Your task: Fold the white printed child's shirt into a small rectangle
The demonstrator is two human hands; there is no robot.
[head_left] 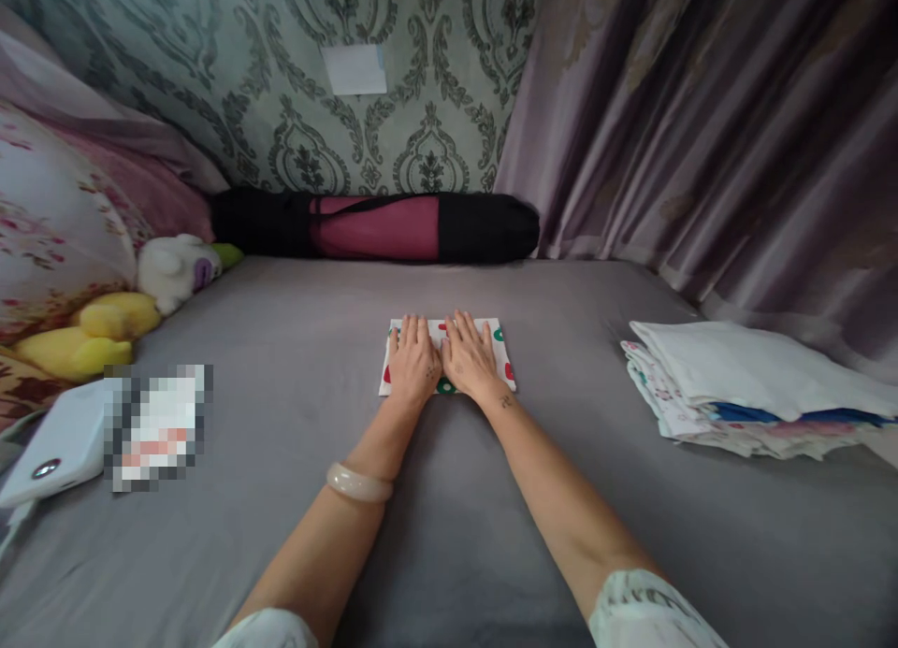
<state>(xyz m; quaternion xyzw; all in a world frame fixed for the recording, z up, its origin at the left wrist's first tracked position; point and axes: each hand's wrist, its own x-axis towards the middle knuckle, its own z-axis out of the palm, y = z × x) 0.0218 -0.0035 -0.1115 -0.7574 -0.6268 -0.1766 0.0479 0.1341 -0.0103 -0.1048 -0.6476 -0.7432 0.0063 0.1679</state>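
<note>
A small folded cloth (501,353), white with red and green shapes, lies flat on the grey bedsheet (449,288). My left hand (413,363) rests palm down on its left half, fingers stretched forward. On the right half lies my right hand (469,353), also flat, with its fingers slightly spread. The two hands sit side by side near the thumbs and cover much of the cloth's middle. A pale bangle (359,484) circles my left forearm.
A stack of folded cloths (758,377) lies at the right. Along the back wall stretches a black and maroon roll bag (379,227). Plush toys (175,269), a white device (63,442) with a cable and a pixelated object (161,428) are at the left. Curtains (617,115) hang at the right.
</note>
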